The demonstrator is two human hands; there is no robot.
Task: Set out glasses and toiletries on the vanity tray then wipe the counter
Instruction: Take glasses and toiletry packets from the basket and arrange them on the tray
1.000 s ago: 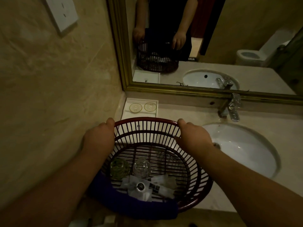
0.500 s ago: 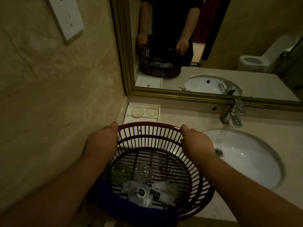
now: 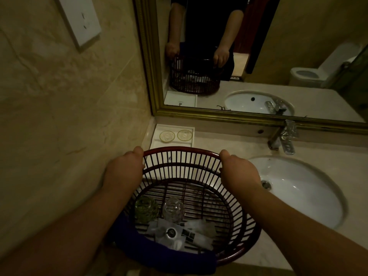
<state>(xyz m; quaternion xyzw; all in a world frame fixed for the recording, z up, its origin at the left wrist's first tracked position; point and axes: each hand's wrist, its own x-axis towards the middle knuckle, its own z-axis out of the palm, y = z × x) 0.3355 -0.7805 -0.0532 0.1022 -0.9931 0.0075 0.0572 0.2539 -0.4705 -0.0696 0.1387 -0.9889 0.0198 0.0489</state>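
At a dim bathroom bench (image 3: 225, 140), left hand (image 3: 124, 172) and right hand (image 3: 240, 172) curl their fingers tight over the rim of a red slatted basket (image 3: 179, 154), glasses (image 3: 172, 209) and toiletries (image 3: 197, 234) inside. Set level, clear of the vanity tray (image 3: 159, 144) just behind, it should unload easily.

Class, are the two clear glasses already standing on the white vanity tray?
No, both clear glasses lie inside the red basket; the white tray holds only two coasters.
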